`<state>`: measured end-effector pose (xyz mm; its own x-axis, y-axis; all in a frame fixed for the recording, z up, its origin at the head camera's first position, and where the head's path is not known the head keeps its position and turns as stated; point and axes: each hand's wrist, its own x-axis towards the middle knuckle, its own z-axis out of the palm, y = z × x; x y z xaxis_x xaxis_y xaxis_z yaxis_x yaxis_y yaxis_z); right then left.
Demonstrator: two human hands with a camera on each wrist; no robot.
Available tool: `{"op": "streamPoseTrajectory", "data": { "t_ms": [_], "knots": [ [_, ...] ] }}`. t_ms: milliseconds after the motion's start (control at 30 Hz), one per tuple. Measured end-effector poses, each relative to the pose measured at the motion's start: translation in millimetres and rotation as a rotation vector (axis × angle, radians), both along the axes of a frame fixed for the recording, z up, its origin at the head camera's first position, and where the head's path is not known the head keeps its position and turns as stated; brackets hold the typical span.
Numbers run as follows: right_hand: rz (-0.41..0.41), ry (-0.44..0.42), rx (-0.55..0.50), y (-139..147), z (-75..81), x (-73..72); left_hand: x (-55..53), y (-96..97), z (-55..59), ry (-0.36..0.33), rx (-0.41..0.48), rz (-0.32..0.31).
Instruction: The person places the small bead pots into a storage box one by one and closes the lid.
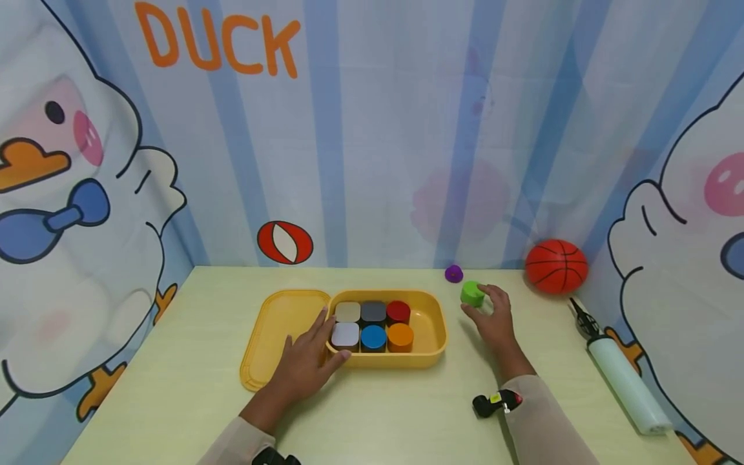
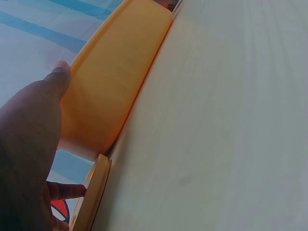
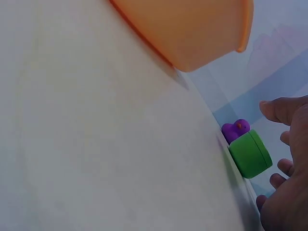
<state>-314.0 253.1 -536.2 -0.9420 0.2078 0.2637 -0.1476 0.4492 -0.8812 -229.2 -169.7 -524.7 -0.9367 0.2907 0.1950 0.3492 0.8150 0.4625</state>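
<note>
My left hand (image 1: 303, 363) lies spread at the left end of a yellow box (image 1: 430, 359). Its thumb touches the box's front rim, and other fingers reach over the yellow lid (image 1: 259, 352) lying beside it. Inside the box, several small tubs stand in two rows: beige, dark grey and red (image 1: 398, 312) behind; white, blue (image 1: 373, 337) and orange (image 1: 400, 337) in front. My right hand (image 1: 496, 321) is held around a small round green tub (image 3: 250, 154) on the table, thumb and fingers parted. In the right wrist view, a gap shows between thumb and tub.
A purple toy duck (image 1: 454, 274) sits behind the green tub near the curtain. At the back right is an orange-red ball (image 1: 556, 267). A pale green cylinder with a black nozzle (image 1: 624, 381) lies along the right edge.
</note>
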Motion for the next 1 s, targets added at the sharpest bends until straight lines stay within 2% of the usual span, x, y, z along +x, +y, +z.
{"op": "streamPoseTrajectory", "data": {
  "t_ms": [267,467,733,1000],
  "knots": [
    [0.042,-0.114,0.003,9,-0.7,-5.2,1.3,1.1,2.7,-0.017,0.010,-0.005],
    [0.056,-0.124,0.067,12,-1.3,-11.6,1.2,1.9,4.8,-0.010,0.010,-0.003],
    [0.059,-0.164,0.033,14,-3.5,-18.7,1.9,1.7,3.5,-0.020,0.015,0.004],
    [0.080,-0.197,0.017,15,1.6,-22.2,1.0,1.2,2.0,-0.018,0.010,0.006]
  ]
}}
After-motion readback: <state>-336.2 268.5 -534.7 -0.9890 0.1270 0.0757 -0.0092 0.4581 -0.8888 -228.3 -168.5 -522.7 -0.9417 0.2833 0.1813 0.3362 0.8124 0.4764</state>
